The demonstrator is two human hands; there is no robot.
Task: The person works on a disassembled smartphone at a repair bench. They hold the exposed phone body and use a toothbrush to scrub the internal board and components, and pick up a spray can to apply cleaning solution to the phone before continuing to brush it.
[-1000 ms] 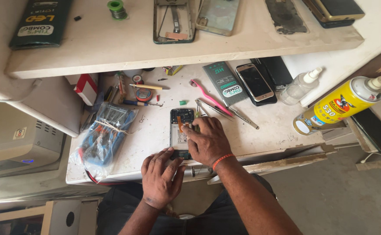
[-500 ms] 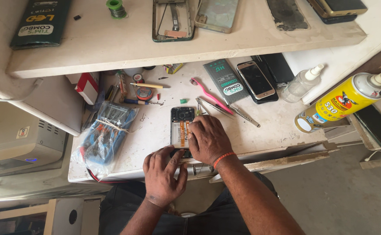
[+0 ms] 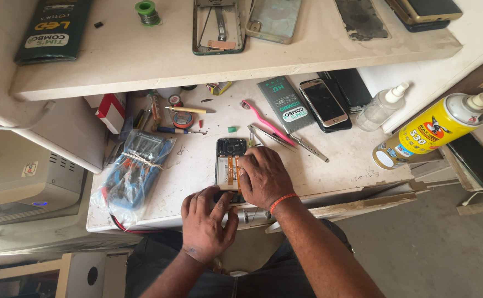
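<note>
I look straight down from the head camera at a cluttered white workbench (image 3: 186,182). An opened phone (image 3: 229,165) with its back cover off lies flat on the bench, directly under and between both hands, its camera end pointing away from me. Orange ribbon cables run down its middle.

My left hand (image 3: 205,221) rests at the near end of the phone, fingers curled down onto its lower edge, pressing rather than gripping. My right hand (image 3: 264,177) lies across the phone's right side, palm down, fingertips touching the orange ribbon area. An orange band (image 3: 283,202) circles that wrist. The two hands sit close together, nearly touching, neither one closed around anything.

Just beyond my right hand lie metal tweezers (image 3: 285,142) and a pink toothbrush (image 3: 266,121). Farther out on that side are a green flat box (image 3: 284,105), a gold-edged phone (image 3: 324,102) face up, a clear spray bottle (image 3: 382,105) and a yellow aerosol can (image 3: 434,129) lying on its side.

Beyond my left hand, off to that side, a blue multimeter wrapped in a plastic bag (image 3: 134,171) rests on the bench, with small tools and a roll of tape (image 3: 183,118) past it.

A shelf (image 3: 142,66) above both hands carries phone frames, a spool of green wire (image 3: 147,11) and a dark box (image 3: 54,27).
</note>
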